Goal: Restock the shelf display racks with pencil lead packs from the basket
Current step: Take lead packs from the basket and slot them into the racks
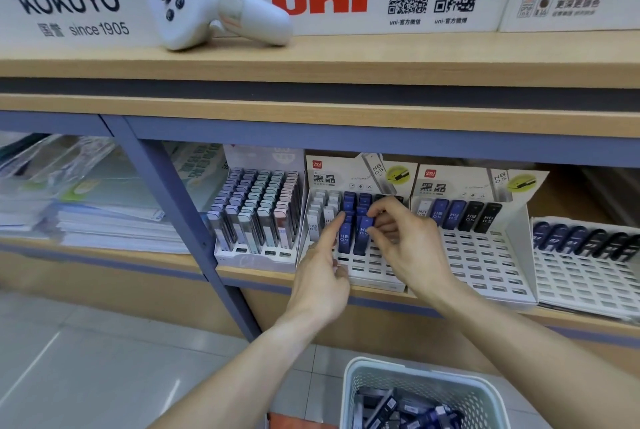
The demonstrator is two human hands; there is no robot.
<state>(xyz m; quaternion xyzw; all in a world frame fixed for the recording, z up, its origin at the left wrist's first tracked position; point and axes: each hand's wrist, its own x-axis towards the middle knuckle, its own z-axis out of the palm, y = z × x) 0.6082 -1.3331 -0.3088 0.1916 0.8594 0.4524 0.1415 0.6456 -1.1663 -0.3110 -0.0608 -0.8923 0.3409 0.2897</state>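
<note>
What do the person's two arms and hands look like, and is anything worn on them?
Both forearms are bare as far as the picture shows: no sleeve, glove or watch is in view. The left hand may carry a thin ring on one finger, but it is too small to be sure. The right hand shows no ring. Nails look short and unpainted.

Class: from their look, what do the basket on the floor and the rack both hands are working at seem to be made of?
Basket: probably moulded plastic, pale and matt, with regular perforated walls. Rack: likely white printed cardboard, with folded side walls and punched slots.
</note>
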